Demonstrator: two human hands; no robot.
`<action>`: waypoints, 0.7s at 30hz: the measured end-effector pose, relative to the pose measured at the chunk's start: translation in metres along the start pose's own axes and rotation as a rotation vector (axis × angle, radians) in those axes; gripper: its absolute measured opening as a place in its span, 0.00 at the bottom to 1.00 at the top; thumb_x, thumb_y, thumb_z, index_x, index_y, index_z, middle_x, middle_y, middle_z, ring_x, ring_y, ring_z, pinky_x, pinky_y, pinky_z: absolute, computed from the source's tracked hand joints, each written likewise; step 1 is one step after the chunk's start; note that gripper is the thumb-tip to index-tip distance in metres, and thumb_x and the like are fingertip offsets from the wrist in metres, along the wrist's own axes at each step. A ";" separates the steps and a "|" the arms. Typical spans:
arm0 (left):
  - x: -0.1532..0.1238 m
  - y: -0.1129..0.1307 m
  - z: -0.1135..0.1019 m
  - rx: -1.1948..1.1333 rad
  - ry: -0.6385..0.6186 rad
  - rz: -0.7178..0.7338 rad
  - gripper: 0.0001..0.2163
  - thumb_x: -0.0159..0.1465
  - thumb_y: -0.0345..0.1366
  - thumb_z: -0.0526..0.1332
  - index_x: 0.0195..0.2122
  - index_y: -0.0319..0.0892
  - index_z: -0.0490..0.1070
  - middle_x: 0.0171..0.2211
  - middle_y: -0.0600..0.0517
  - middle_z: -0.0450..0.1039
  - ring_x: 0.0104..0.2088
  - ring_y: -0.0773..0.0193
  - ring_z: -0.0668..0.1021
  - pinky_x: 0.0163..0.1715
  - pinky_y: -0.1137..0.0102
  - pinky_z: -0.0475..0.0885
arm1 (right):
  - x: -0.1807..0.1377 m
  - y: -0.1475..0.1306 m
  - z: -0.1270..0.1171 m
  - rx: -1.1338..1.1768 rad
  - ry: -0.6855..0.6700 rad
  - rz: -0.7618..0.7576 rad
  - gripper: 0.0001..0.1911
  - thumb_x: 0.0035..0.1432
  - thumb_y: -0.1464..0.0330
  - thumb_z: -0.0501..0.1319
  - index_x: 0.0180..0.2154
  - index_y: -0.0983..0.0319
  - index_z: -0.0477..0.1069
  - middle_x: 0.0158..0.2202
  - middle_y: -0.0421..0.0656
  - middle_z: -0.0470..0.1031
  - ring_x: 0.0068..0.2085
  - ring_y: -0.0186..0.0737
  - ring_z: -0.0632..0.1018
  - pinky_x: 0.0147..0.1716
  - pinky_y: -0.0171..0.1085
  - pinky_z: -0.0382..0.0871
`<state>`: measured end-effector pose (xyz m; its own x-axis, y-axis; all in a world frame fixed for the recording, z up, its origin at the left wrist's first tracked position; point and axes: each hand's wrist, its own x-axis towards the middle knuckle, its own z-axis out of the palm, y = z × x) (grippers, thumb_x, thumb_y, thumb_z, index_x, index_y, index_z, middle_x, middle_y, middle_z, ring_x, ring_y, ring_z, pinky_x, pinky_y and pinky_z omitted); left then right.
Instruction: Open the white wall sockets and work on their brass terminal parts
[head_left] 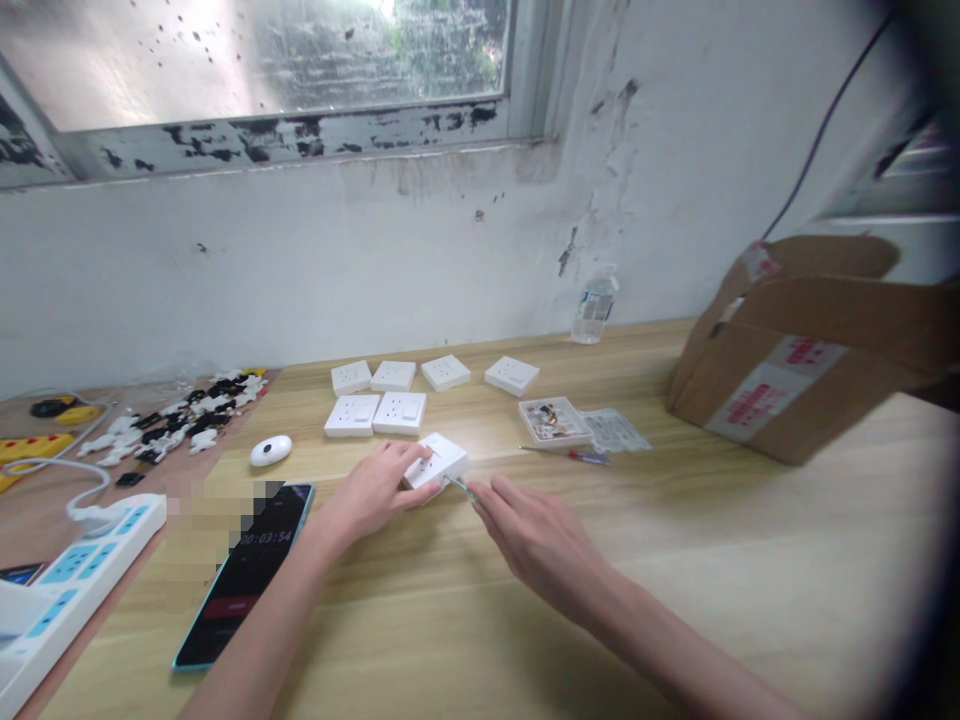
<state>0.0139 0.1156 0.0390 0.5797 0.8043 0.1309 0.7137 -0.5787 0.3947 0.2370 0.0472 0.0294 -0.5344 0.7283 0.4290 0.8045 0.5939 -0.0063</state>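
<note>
"White plastic, the socket [442,460]: where is it, and how does it sit?"

"On the table [420,610], between the two hands, just in front of the row of other sockets [401,412]. It's squarish, so I see no clear long axis. Its holed face is upward, and its sides are turned askew to the table's edge."

"And the hands?"

"The left hand [386,482] is partly curled, thumb along the near side and fingers over the face, holding the socket. The right hand [529,525] is closed, fingertips pinching a tool [462,487]."

"Which way does that point?"

"Thin and greenish, it runs from the right fingertips leftward and away from the person, its tip at the socket's near edge. Whether it's inside, I can't tell."

"What lies to the right?"

"A shallow plastic tray [581,437] of small parts, some brassy, some pale. Beside it, a crinkled clear bag [619,430]. Near the tray's front, a screwdriver [589,457] lies crosswise, slim shaft leftward, red-and-blue handle rightward."

"Textures?"

"Smooth, yellowish wood grain on the table; stiff brown cardboard on the box [772,375], shiny tape across it; flat dark glass on the phone [259,555]."
</note>
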 end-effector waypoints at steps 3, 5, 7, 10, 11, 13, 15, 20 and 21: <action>-0.001 -0.001 -0.001 0.049 -0.013 0.043 0.19 0.62 0.50 0.57 0.51 0.48 0.67 0.52 0.47 0.68 0.50 0.52 0.69 0.50 0.59 0.65 | 0.012 0.005 -0.015 0.099 -0.100 0.000 0.09 0.63 0.73 0.51 0.38 0.63 0.70 0.30 0.43 0.73 0.25 0.35 0.71 0.22 0.34 0.56; -0.002 -0.003 -0.003 0.006 -0.016 0.026 0.19 0.63 0.50 0.56 0.52 0.49 0.67 0.52 0.48 0.69 0.51 0.53 0.70 0.50 0.60 0.65 | 0.017 0.015 -0.025 0.225 -0.082 -0.007 0.10 0.64 0.72 0.51 0.39 0.62 0.71 0.31 0.43 0.74 0.28 0.35 0.73 0.26 0.33 0.60; -0.002 -0.007 -0.005 -0.065 -0.014 -0.022 0.19 0.65 0.49 0.53 0.53 0.48 0.66 0.52 0.48 0.70 0.50 0.53 0.71 0.50 0.61 0.65 | 0.017 0.027 -0.030 0.334 -0.015 0.001 0.12 0.66 0.70 0.50 0.42 0.61 0.72 0.34 0.44 0.75 0.33 0.36 0.75 0.32 0.34 0.64; -0.002 -0.011 -0.008 -0.131 -0.013 -0.074 0.18 0.67 0.49 0.49 0.53 0.48 0.66 0.52 0.49 0.71 0.49 0.54 0.72 0.49 0.62 0.66 | 0.009 0.039 -0.027 0.351 0.045 0.034 0.13 0.66 0.69 0.49 0.44 0.62 0.71 0.34 0.45 0.74 0.34 0.37 0.75 0.34 0.35 0.65; -0.002 -0.012 -0.008 -0.140 -0.016 -0.076 0.18 0.67 0.49 0.49 0.53 0.48 0.67 0.52 0.49 0.71 0.49 0.54 0.72 0.48 0.62 0.67 | 0.006 0.040 -0.024 0.339 0.050 0.043 0.13 0.66 0.69 0.49 0.44 0.62 0.71 0.33 0.45 0.74 0.34 0.37 0.75 0.33 0.35 0.65; -0.002 -0.012 -0.008 -0.152 -0.018 -0.070 0.19 0.67 0.49 0.49 0.53 0.48 0.67 0.52 0.49 0.71 0.49 0.54 0.73 0.47 0.63 0.68 | 0.002 0.039 -0.017 0.321 0.059 0.054 0.13 0.66 0.69 0.49 0.44 0.62 0.71 0.33 0.45 0.73 0.33 0.38 0.74 0.32 0.35 0.65; -0.002 -0.011 -0.007 -0.163 -0.017 -0.060 0.19 0.66 0.50 0.49 0.53 0.49 0.66 0.52 0.50 0.70 0.50 0.54 0.72 0.46 0.64 0.68 | -0.001 0.035 -0.012 0.317 0.068 0.051 0.13 0.66 0.69 0.49 0.44 0.63 0.71 0.32 0.46 0.72 0.33 0.38 0.74 0.31 0.34 0.65; -0.002 -0.008 -0.006 -0.170 -0.022 -0.057 0.18 0.66 0.50 0.50 0.52 0.50 0.66 0.50 0.50 0.72 0.48 0.55 0.73 0.45 0.65 0.69 | -0.007 0.028 -0.008 0.325 0.080 0.048 0.13 0.66 0.70 0.49 0.46 0.62 0.70 0.32 0.45 0.71 0.32 0.38 0.73 0.31 0.35 0.63; -0.002 -0.008 -0.007 -0.170 -0.023 -0.057 0.18 0.66 0.49 0.50 0.52 0.49 0.67 0.49 0.50 0.72 0.47 0.55 0.73 0.45 0.65 0.69 | -0.008 0.028 -0.009 0.321 0.087 0.053 0.13 0.66 0.70 0.49 0.45 0.63 0.70 0.32 0.45 0.71 0.32 0.38 0.73 0.30 0.35 0.63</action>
<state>0.0042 0.1196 0.0416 0.5499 0.8310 0.0839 0.6702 -0.4990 0.5494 0.2662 0.0547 0.0338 -0.4583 0.7374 0.4961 0.7004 0.6433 -0.3092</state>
